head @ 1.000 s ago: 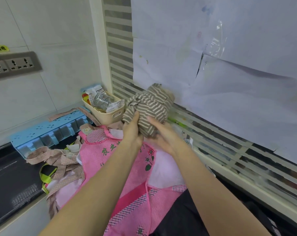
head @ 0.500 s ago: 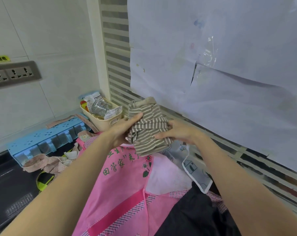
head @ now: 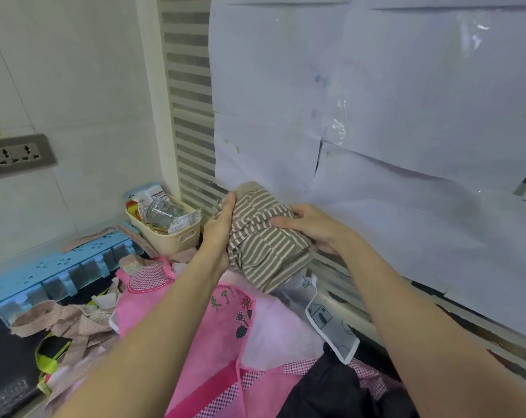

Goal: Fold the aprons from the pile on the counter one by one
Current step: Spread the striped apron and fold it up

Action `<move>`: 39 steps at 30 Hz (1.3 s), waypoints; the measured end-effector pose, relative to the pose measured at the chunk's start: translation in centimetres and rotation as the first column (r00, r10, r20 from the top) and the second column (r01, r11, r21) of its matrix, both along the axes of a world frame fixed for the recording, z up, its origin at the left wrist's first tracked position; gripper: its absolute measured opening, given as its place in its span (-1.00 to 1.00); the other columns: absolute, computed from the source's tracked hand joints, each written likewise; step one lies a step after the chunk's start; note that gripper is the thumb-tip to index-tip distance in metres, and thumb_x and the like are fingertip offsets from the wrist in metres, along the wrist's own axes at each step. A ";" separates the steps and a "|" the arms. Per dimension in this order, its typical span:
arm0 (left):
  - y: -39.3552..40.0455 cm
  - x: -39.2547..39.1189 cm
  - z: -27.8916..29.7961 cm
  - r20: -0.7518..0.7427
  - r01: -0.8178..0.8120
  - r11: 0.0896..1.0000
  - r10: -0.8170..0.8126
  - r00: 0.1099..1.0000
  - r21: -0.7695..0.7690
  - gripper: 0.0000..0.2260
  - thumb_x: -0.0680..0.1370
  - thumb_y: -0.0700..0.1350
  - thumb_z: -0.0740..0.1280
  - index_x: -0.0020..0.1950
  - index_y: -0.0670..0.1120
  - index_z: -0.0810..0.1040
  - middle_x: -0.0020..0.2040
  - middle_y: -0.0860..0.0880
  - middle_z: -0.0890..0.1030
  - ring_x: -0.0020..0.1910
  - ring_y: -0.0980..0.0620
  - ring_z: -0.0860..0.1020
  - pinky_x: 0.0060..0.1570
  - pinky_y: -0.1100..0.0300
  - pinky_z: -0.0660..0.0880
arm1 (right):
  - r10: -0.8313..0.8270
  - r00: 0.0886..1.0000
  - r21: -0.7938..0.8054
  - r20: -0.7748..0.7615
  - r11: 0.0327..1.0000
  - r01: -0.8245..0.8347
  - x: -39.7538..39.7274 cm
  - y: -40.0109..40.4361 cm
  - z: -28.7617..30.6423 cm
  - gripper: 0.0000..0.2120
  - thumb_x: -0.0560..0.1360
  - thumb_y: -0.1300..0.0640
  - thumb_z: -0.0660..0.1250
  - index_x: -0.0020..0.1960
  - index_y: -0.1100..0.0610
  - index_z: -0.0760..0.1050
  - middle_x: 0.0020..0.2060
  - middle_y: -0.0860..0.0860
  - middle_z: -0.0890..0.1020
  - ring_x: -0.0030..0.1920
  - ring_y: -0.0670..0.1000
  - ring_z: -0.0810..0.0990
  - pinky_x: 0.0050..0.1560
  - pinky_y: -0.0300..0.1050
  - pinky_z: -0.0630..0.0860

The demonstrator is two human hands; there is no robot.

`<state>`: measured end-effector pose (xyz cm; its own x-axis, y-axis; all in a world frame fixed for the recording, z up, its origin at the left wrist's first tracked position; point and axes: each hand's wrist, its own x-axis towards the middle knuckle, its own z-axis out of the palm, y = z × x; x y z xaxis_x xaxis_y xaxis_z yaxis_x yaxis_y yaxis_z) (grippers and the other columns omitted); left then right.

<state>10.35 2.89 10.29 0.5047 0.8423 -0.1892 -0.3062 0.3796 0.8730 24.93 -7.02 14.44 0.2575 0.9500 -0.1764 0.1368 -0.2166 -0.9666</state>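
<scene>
Above the pile of pink aprons (head: 213, 333), both hands grip a folded brown-and-cream striped apron (head: 264, 245): left hand (head: 219, 233) clasping its side, right hand (head: 311, 227) curled over top. Beige plastic basket (head: 171, 239) stands just beside.

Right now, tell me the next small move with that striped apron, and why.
Probably shake it open above the pile. The striped apron is bunched between the left hand and the right hand, both gripping it, so no edges lie flat to fold. The pink apron sprawls below.
</scene>
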 end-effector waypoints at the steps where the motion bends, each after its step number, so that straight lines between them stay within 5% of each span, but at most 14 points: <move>1: 0.0 0.2 0.1 0.007 0.046 0.999 -0.045 0.999 -0.029 -0.35 0.28 0.28 0.47 0.20 -0.12 0.55 0.04 -0.12 0.67 -0.01 -0.08 0.65 0.03 0.03 0.58 | 0.000 1.000 -0.012 -0.002 1.000 0.000 0.2 0.0 0.0 -0.63 0.41 0.14 0.45 0.19 0.18 0.50 0.05 0.09 0.65 0.02 0.01 0.65 0.01 -0.15 0.58; 5: 1.0 1.1 0.3 -0.097 -0.043 0.999 0.042 0.994 -0.013 -0.23 0.14 0.34 0.48 0.18 -0.13 0.56 0.00 -0.10 0.68 -0.04 -0.10 0.66 0.05 -0.06 0.57 | -0.015 0.994 -0.015 -0.111 1.000 0.013 1.2 -0.2 0.1 -0.67 0.43 0.20 0.42 0.18 0.21 0.50 0.08 0.11 0.63 0.04 0.02 0.63 0.02 -0.17 0.57; 8: 1.0 1.3 1.9 -0.085 -0.098 0.995 0.098 0.991 0.010 -0.54 0.39 0.22 0.42 0.02 -0.14 0.57 -0.06 -0.12 0.67 -0.08 -0.11 0.65 0.00 -0.04 0.58 | -0.048 0.984 0.060 -0.169 0.996 0.059 1.8 -0.2 1.6 -0.84 0.49 0.26 0.35 0.06 0.15 0.49 0.00 0.11 0.61 -0.07 0.03 0.62 -0.10 -0.18 0.59; 14: 1.7 3.3 5.5 0.067 -0.054 0.999 0.053 0.996 0.009 -0.63 0.50 0.15 0.33 0.09 -0.12 0.55 -0.02 -0.14 0.66 -0.06 -0.11 0.64 -0.06 -0.01 0.60 | -0.116 0.958 0.133 0.262 0.988 0.083 1.4 0.5 7.2 -0.78 0.53 0.25 0.29 0.10 0.00 0.49 -0.13 0.10 0.60 -0.16 0.01 0.56 -0.17 -0.21 0.47; 18: 3.2 4.3 8.1 0.152 0.154 0.987 -0.158 0.976 0.033 -0.37 0.42 0.33 0.29 0.33 -0.07 0.47 0.18 -0.14 0.61 0.09 -0.12 0.61 -0.02 -0.06 0.59 | -0.436 0.774 0.401 0.459 0.879 0.258 1.0 1.7 11.0 -0.91 0.49 0.18 0.37 -0.14 0.01 0.51 -0.30 0.01 0.57 -0.29 -0.06 0.52 -0.21 -0.22 0.41; 20: 4.0 4.2 9.5 0.119 0.240 0.960 -0.257 0.959 0.140 -0.39 0.43 0.33 0.27 0.32 -0.06 0.47 0.20 -0.10 0.60 0.13 -0.09 0.59 -0.01 -0.01 0.59 | -0.558 0.669 0.499 0.491 0.810 0.309 1.0 2.2 12.8 -0.98 0.51 0.16 0.34 -0.08 0.06 0.51 -0.31 -0.04 0.53 -0.32 -0.12 0.46 -0.27 -0.24 0.35; 23: 6.1 2.8 12.7 -0.073 0.311 0.896 -0.304 0.950 0.319 -0.41 0.27 0.31 0.40 0.18 0.01 0.49 0.25 -0.03 0.51 0.23 -0.07 0.47 0.05 0.01 0.56 | -0.637 0.583 0.583 0.505 0.750 0.314 0.9 2.4 16.3 -0.96 0.53 0.17 0.31 -0.03 0.12 0.53 -0.38 -0.07 0.51 -0.33 -0.15 0.44 -0.36 -0.37 0.32; 26: 9.1 1.2 17.1 -0.176 0.372 0.773 -0.329 0.928 0.514 -0.20 0.08 0.31 0.56 0.22 0.07 0.40 0.24 0.02 0.49 0.25 -0.02 0.46 0.18 0.03 0.48 | -0.628 0.600 0.599 0.495 0.747 0.288 0.1 2.8 19.4 -0.94 0.53 0.19 0.30 -0.12 0.09 0.49 -0.40 0.07 0.53 -0.35 -0.03 0.46 -0.29 -0.22 0.34; 30: 9.9 0.4 23.3 -0.279 0.495 0.498 -0.447 0.850 0.712 -0.31 0.25 0.05 0.57 0.30 0.10 0.34 0.14 0.08 0.58 0.09 0.09 0.58 0.08 0.10 0.54 | -0.609 0.603 0.576 0.515 0.767 0.282 -1.9 3.4 23.4 -0.88 0.55 0.15 0.28 -0.16 0.05 0.48 -0.28 0.17 0.55 -0.27 0.04 0.49 -0.27 -0.20 0.35; 33: 10.1 0.0 25.9 -0.213 0.427 0.474 -0.439 0.873 0.770 -0.36 0.25 0.00 0.49 0.29 0.07 0.35 0.10 0.08 0.58 0.04 0.09 0.59 -0.02 0.14 0.57 | -0.614 0.560 0.534 0.556 0.780 0.326 -3.4 3.2 26.4 -0.89 0.55 0.18 0.26 -0.14 0.08 0.49 -0.26 0.02 0.59 -0.28 -0.07 0.52 -0.34 -0.32 0.38; 36: 10.0 -0.1 28.3 -0.207 0.401 0.400 -0.447 0.870 0.824 -0.34 0.23 0.01 0.51 0.29 0.11 0.36 0.16 0.04 0.55 0.10 0.04 0.57 -0.02 0.09 0.58 | -0.680 0.458 0.586 0.573 0.730 0.351 -4.3 2.9 29.4 -0.91 0.53 0.19 0.30 -0.15 0.12 0.51 -0.26 -0.02 0.57 -0.21 -0.02 0.54 -0.28 -0.24 0.47; 39: 9.2 0.2 30.7 -0.124 0.351 0.415 -0.483 0.867 0.840 -0.49 0.33 -0.04 0.50 0.21 0.11 0.40 0.16 0.00 0.56 0.07 0.00 0.58 0.02 0.01 0.58 | -0.722 0.055 0.668 0.689 0.663 0.337 -5.0 2.8 32.3 -0.88 0.54 0.19 0.27 -0.02 0.21 0.55 -0.09 0.11 0.62 -0.03 0.11 0.57 -0.11 -0.10 0.46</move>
